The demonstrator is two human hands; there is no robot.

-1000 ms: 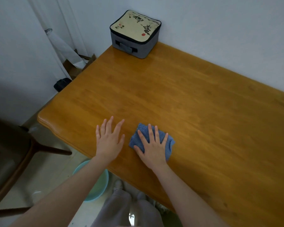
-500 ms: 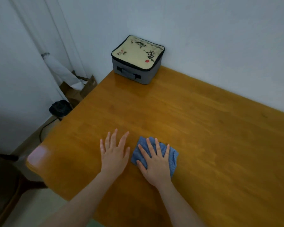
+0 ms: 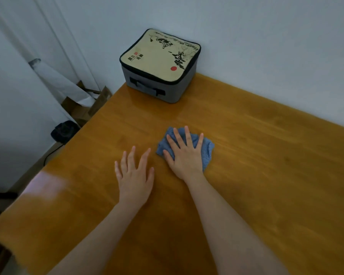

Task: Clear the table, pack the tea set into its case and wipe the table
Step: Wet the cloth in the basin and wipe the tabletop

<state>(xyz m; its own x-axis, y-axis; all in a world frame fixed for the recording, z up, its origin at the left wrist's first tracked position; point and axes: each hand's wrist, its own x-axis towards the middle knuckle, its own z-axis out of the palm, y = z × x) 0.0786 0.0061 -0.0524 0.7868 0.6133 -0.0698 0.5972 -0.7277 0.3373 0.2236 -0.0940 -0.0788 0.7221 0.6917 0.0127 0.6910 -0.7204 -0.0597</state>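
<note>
A blue cloth (image 3: 206,152) lies on the wooden table (image 3: 256,175) near its middle. My right hand (image 3: 185,155) presses flat on the cloth with its fingers spread. To its left, my left hand (image 3: 135,176) rests flat on the bare wood, fingers straight and apart. The tea set case (image 3: 160,65), grey with a beige printed lid, stands closed at the table's far left corner against the wall.
A white wall runs along the table's far edge. Left of the table stand a rolled white sheet (image 3: 58,80), a cardboard box (image 3: 83,110) and a black object (image 3: 63,131) with a cable on the floor.
My right hand has pushed the cloth away from me, toward the case. My left hand also slid forward a little. The view has tilted up and nearer to the case.
</note>
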